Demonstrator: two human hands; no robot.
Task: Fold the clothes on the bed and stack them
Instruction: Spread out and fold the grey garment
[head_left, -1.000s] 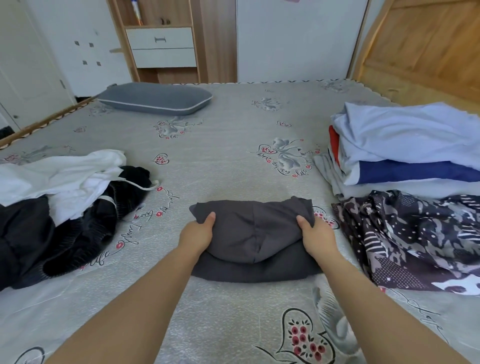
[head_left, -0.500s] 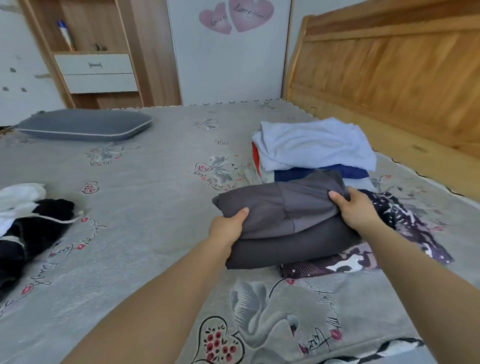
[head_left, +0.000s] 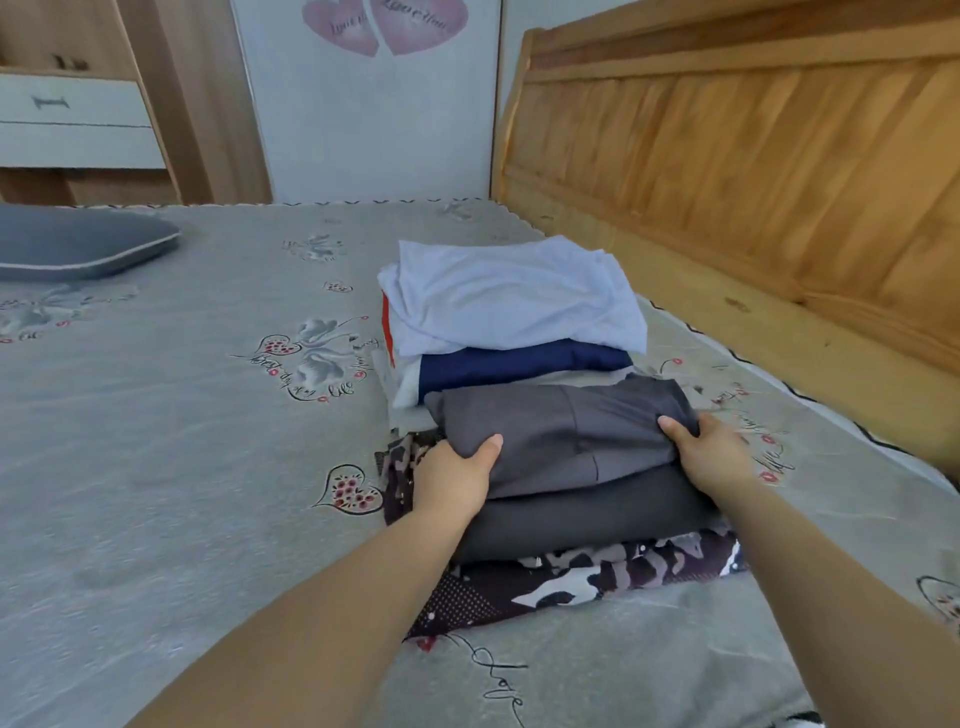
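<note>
Left hand (head_left: 457, 480): gripped the left end of the folded grey garment (head_left: 566, 441), thumb on top, fingers tucked beneath.
Right hand (head_left: 714, 457): pinched the right end likewise.
Garment position: rested on the patterned garment (head_left: 571, 577), touching the folded stack (head_left: 509, 306), near the bed (head_left: 182, 441) edge by the wooden headboard (head_left: 753, 171).
Risk: uneven release could have slumped the folds, or a nudge toppled the stack.

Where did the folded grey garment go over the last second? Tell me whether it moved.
Yes. The folded grey garment, gripped by both hands, moved right from the bare bedsheet onto the patterned camouflage garment, in front of the folded stack.
</note>
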